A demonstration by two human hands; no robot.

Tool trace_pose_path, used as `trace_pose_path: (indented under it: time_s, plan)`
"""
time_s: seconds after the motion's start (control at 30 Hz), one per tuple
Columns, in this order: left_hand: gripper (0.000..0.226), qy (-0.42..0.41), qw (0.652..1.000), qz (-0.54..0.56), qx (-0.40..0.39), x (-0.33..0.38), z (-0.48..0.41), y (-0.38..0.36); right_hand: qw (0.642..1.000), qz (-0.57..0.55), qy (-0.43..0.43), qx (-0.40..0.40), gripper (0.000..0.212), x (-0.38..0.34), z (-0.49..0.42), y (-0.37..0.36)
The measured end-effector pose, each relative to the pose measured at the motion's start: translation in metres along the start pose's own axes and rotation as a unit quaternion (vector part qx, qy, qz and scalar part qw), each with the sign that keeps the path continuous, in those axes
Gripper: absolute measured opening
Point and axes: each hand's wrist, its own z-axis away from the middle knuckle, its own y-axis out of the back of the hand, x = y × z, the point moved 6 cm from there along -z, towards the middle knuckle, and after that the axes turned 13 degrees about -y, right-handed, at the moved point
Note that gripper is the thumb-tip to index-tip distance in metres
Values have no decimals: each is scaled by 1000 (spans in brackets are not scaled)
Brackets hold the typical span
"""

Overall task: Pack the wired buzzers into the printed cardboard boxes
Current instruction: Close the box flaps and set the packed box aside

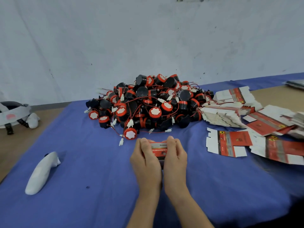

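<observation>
Blue-clothed bench (pixel 82 162): left hand (pixel 146 162) and right hand (pixel 175 160) together clamp one printed box (pixel 159 149), just near of the buzzer heap (pixel 148 104). Probably best to press both ends evenly so the flaps tuck square.

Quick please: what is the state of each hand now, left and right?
Left hand: fingers curled round the printed box, gripping its left end.
Right hand: fingers curled round the same box, gripping its right end.

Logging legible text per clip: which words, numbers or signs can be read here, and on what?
"Goodma", cut off: red printed cardboard box between left hand and right hand.
"2v reversing horn", start covered: same box.
Unreadable, too blurred: print on flat red-and-white cardboard box blanks.
</observation>
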Motion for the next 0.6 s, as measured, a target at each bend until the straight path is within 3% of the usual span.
trace_pose_path:
  time_s: [0.13,0.23,0.33,0.5,0.6]
  plan:
    - [37,15,1000,2,-25,3,12,-4,998,24,-12,55,39,-1,11,14]
    - [33,3,993,17,-116,12,20,-15,997,22,5,76,38,-14,16,33]
    - [28,-22,980,53,-192,33,24,-33,996,37,38,75,34,-38,26,54]
    - [28,-126,965,52,-222,87,41,-76,990,7,51,128,39,-77,47,104]
    - [29,-134,951,106,-259,123,61,-108,985,-15,83,148,34,-112,59,136]
